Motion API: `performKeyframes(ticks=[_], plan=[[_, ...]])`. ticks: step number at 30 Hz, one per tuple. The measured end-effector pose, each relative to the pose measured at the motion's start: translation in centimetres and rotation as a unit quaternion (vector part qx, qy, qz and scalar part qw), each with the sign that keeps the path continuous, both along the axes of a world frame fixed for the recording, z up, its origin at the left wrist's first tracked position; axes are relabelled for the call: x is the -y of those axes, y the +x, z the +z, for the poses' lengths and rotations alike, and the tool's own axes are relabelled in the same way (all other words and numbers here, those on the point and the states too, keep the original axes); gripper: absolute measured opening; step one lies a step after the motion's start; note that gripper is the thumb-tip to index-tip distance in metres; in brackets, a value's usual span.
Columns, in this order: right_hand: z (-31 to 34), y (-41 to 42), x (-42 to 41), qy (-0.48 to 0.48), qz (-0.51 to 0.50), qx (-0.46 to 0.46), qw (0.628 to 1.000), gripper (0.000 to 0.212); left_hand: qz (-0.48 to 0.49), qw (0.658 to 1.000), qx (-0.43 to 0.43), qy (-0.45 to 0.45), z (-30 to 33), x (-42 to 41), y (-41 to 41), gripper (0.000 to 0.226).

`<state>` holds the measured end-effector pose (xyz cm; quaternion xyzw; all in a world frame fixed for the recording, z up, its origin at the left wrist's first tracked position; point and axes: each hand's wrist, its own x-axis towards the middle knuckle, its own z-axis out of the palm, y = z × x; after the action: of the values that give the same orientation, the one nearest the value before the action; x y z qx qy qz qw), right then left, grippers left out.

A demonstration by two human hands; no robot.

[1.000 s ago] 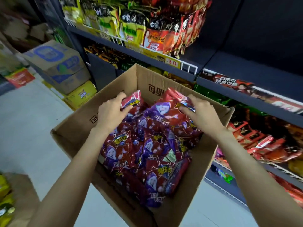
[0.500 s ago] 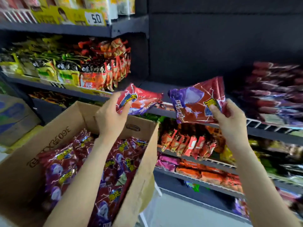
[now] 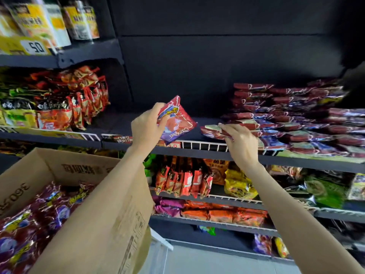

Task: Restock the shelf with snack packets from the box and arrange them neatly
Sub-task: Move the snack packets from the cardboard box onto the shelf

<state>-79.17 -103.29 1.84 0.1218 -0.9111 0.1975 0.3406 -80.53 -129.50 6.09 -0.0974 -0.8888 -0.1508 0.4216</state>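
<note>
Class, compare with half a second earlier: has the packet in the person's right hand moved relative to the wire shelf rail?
Yes. The right hand has carried its packet forward and down from in front of the wire rail onto the shelf behind it, beside the stacked packets.

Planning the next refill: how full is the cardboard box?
Still well stocked: red-and-purple packets pile near the cardboard box rim.

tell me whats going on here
A person is restocking a shelf with red and purple snack packets from a cardboard box. The right hand is laying one packet flat at the left end of the stacks already on the shelf. The left hand holds a second packet up in front of the shelf, not yet placed. The box at lower left holds many more packets.
</note>
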Motion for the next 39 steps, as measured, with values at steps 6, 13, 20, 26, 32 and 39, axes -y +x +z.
performKeyframes(ticks=[6,13,20,26,32,39], plan=[[-2.2,-0.9,0.1,0.102,0.003,0.035,0.994,0.039,-0.055,0.987,-0.107,-0.106,1.3,-4.3,-3.3,0.024],[-2.2,-0.8,-1.3,0.213,-0.025,-0.008,0.977,0.026,-0.155,0.976,-0.081,-0.131,-0.4,-9.8,-6.0,0.018],[-2.2,0.0,-3.2,0.226,-0.014,-0.023,0.974,0.047,-0.217,0.967,0.098,-0.095,-2.7,-13.6,-6.1,0.019],[-2.0,0.2,-2.5,0.182,-0.051,-0.031,0.981,0.027,-0.228,0.934,0.251,-0.111,-2.3,-12.8,-5.6,0.025],[-2.3,1.3,-1.9,0.146,-0.049,-0.053,0.987,0.024,-0.244,0.923,0.264,-0.136,-1.8,-12.2,-4.4,0.036],[0.5,5.1,3.2,-0.112,0.087,0.005,0.99,0.024,-0.199,0.955,0.181,-0.121,0.6,-6.1,1.7,0.029]])
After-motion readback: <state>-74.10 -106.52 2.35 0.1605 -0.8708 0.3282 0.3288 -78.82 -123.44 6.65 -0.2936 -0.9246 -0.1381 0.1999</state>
